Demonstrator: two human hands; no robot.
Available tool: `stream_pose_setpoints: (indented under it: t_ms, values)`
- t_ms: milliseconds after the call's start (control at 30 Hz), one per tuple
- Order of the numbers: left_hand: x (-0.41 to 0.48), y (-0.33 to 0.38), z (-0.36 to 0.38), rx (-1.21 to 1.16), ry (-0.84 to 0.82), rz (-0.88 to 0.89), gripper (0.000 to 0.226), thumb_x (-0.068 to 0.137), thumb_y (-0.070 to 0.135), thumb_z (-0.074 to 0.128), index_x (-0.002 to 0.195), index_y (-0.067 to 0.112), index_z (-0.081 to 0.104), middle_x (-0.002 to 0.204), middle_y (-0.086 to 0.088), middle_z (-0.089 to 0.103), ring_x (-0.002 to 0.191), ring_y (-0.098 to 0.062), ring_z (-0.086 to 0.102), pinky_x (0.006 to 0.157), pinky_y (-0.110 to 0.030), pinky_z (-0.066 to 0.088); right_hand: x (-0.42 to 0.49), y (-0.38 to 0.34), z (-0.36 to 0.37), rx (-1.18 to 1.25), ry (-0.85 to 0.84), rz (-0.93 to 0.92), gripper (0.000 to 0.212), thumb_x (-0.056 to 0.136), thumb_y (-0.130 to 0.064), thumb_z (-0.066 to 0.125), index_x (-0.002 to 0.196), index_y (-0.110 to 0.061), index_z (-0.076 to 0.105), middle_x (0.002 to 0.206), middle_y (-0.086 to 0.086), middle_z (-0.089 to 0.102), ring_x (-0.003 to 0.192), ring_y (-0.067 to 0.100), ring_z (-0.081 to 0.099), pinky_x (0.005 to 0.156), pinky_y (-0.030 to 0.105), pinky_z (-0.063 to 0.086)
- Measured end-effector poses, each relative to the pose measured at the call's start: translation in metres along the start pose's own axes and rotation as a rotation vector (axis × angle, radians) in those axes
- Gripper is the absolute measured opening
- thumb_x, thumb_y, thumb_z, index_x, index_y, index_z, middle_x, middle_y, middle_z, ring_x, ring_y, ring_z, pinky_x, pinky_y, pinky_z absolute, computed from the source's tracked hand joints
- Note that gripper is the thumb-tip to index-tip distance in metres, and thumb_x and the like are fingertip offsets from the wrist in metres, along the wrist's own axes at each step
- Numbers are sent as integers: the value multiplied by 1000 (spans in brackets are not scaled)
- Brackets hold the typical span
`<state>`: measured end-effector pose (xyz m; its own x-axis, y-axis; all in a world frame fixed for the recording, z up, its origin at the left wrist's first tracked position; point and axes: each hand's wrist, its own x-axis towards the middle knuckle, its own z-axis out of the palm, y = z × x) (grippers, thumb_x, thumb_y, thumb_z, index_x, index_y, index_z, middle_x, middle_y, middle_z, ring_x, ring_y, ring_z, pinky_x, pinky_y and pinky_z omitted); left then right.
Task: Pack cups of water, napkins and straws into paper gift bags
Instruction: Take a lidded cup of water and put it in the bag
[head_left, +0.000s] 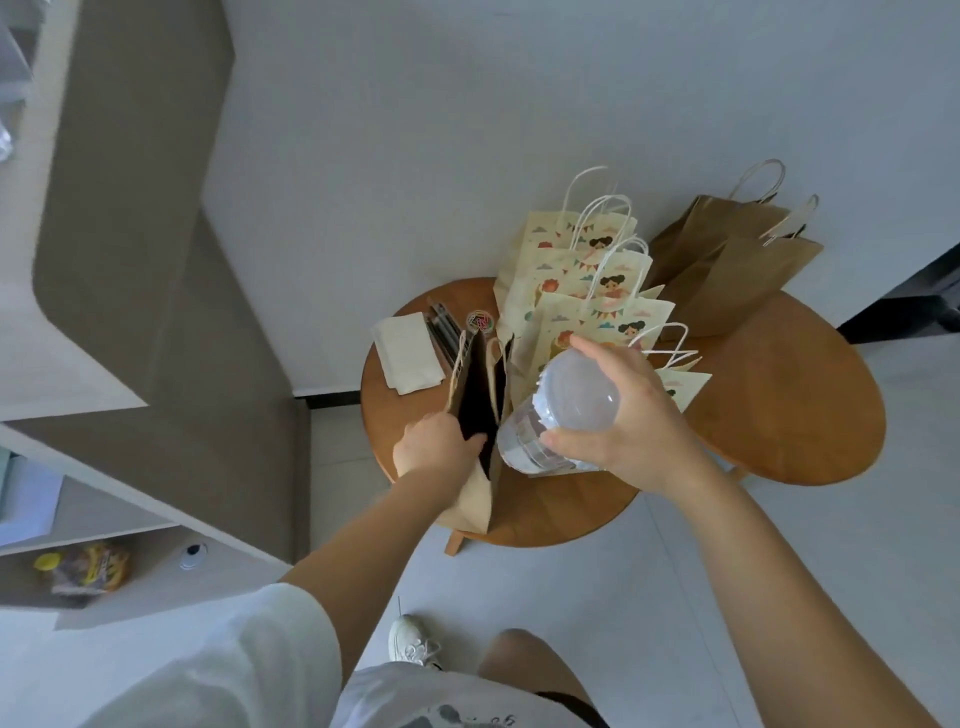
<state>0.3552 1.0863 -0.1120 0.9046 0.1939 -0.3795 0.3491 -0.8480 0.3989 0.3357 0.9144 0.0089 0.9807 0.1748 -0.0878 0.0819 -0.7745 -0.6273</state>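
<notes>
Right hand (631, 415), grip wide around domed cup of water (566, 410); left hand (431, 441), grip pinched on rim of brown bag (475, 499)

Glossy clear plastic being shown by the domed cup (561, 410), matt kraft paper by the open bag (475, 493), smooth printed paper by the gift bags (587, 296), satin wood by the round table (789, 410)

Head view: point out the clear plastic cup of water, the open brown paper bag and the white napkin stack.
Clear plastic cup of water (576, 395): head view, domed lid.
Open brown paper bag (474, 501): head view, outer wall.
White napkin stack (408, 353): head view, top sheet.
</notes>
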Motion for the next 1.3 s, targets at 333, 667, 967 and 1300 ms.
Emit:
stream_pose_setpoints:
  t_ms: [333,667,967,1300]
  values:
    - [24,-20,-17,362,-87,99,101,63,63,75,143,20,30,148,-4,26,138,-26,23,111,-61,17,51,-13,-40,96,142,-85,95,51,-52,69,139,-36,36,126,-16,32,118,2,33,94,28,36]
    - [46,-18,-36,483,-161,209,123,57,68,75,150,16,13,156,-4,11,145,-29,-1,111,-64,4,128,-5,28,-5,-274,-76,86,63,-41,81,135,-34,34,130,-6,33,120,18,38,90,34,37]
    - [57,-17,-46,527,-181,203,120,64,68,71,150,14,8,157,-7,6,145,-32,-4,111,-63,3,149,19,76,-872,-598,-473,92,65,-49,72,138,-25,23,131,6,31,120,27,32,84,35,44]
    - [63,-17,-47,532,-179,226,127,56,77,68,150,12,12,158,-5,5,145,-30,-3,113,-61,7,188,18,128,-932,-870,-488,93,66,-44,77,136,-20,21,133,11,33,121,33,36,90,41,45]
